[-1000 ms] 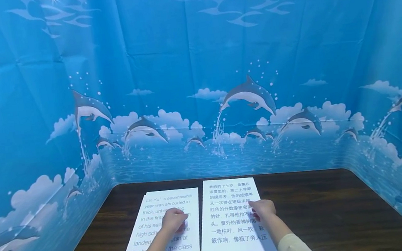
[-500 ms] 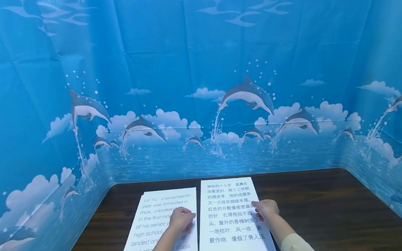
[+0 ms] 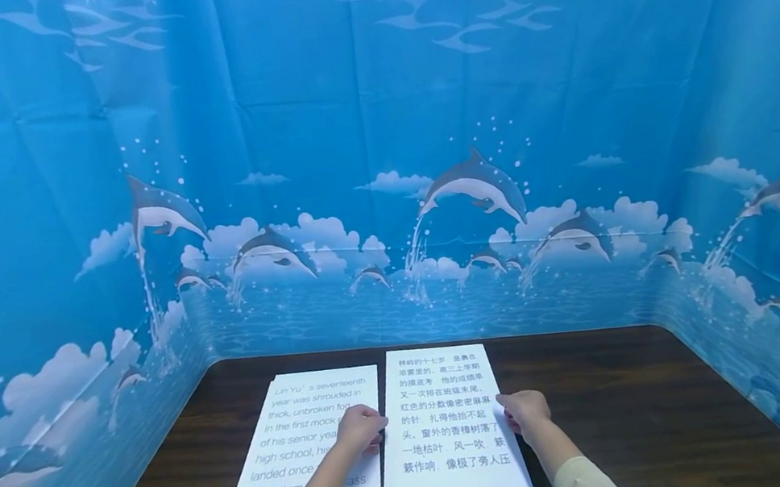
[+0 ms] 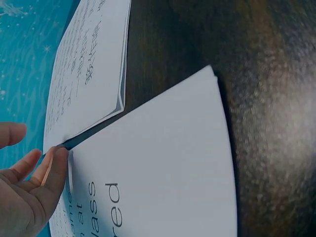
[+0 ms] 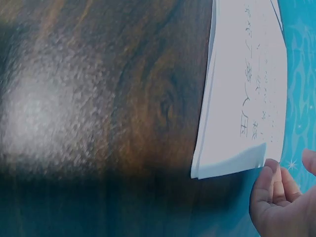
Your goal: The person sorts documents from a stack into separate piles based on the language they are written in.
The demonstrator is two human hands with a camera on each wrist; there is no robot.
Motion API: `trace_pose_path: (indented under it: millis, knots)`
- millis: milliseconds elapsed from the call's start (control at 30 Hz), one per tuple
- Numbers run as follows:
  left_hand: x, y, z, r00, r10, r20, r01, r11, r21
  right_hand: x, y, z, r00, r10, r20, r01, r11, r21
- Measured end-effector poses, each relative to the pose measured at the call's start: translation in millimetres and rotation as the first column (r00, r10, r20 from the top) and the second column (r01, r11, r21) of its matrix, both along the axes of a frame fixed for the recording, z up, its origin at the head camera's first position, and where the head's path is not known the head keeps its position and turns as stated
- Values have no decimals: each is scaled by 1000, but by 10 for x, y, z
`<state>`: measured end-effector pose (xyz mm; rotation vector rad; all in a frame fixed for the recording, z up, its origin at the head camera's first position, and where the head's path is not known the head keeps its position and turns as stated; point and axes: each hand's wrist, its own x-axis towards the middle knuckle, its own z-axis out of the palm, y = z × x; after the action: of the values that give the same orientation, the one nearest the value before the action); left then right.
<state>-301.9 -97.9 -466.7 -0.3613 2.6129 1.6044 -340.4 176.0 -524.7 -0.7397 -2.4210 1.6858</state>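
Note:
Two stacks of printed white paper lie side by side. The left stack (image 3: pixel 273 477) carries large English text, the right stack (image 3: pixel 456 483) Chinese text. My left hand (image 3: pixel 360 432) is over the right edge of the English stack, its fingertips at the narrow gap between the stacks. In the left wrist view the thumb (image 4: pixel 11 134) stands apart from the loosely bent fingers (image 4: pixel 58 170). My right hand (image 3: pixel 527 409) has its fingertips at the right edge of the Chinese stack. In the right wrist view those fingers (image 5: pixel 261 190) meet the paper edge, with the thumb (image 5: pixel 309 161) held away.
Both stacks rest on a dark brown wood-grain table (image 3: pixel 597 380). A blue curtain (image 3: pixel 302 124) printed with dolphins and clouds surrounds the table at the back and sides. Sheets in each stack are slightly uneven at the corners.
My left hand has moved right across the English stack to its right edge. My right hand has moved slightly right, off the Chinese text to that stack's edge. The head view has shifted slightly.

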Motion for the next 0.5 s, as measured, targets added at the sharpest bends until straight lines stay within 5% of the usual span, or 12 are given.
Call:
trace_pose_path:
  millis: [500]
  knots:
    - [21, 26, 37, 1000, 5, -1, -5, 1000, 2, 22, 81, -64, 1000, 0, 3, 0, 998, 64]
